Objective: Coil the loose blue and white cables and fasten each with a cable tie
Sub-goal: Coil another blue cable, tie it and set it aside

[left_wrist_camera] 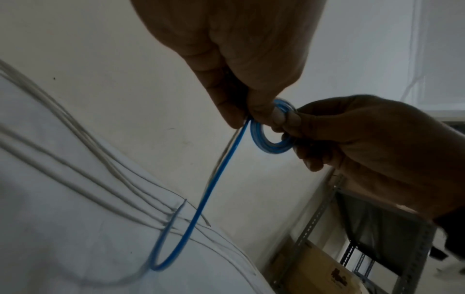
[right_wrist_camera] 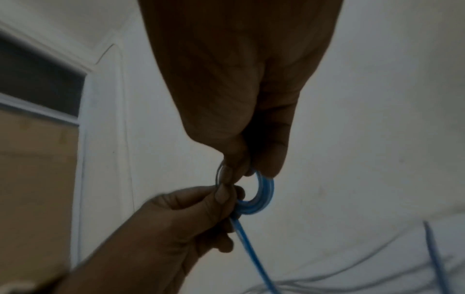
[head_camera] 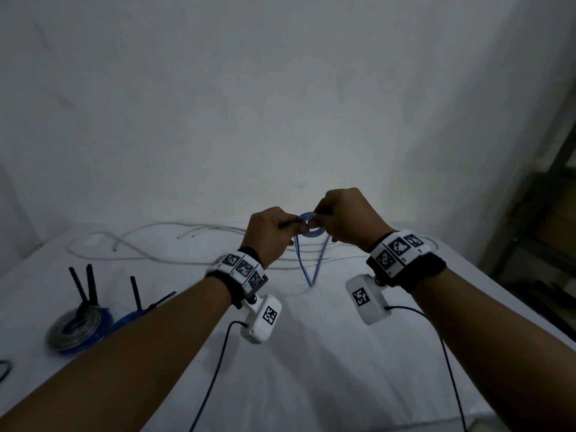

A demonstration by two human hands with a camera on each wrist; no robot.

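Observation:
A small blue cable coil (head_camera: pixel 311 228) is held up in the air over the table between both hands. My left hand (head_camera: pixel 294 226) pinches its left side, where the loose blue strand (left_wrist_camera: pixel 216 185) leaves the coil (left_wrist_camera: pixel 270 144). My right hand (head_camera: pixel 321 217) pinches the coil's right side with thumb and fingers (left_wrist_camera: pixel 299 127). The strand hangs down in a long loop (head_camera: pixel 310 280) that reaches the white cloth. In the right wrist view the coil (right_wrist_camera: pixel 264 192) shows between both sets of fingertips. Loose white cables (head_camera: pixel 149 236) lie spread across the back of the table.
Two tied coils, one grey and blue (head_camera: pixel 78 330) and one blue (head_camera: pixel 131 319), lie at the front left with black cable-tie tails (head_camera: pixel 88 286) sticking up. A metal shelf (head_camera: pixel 548 198) with a cardboard box (left_wrist_camera: pixel 317 272) stands at the right. The table (head_camera: pixel 311 353) is covered in white cloth.

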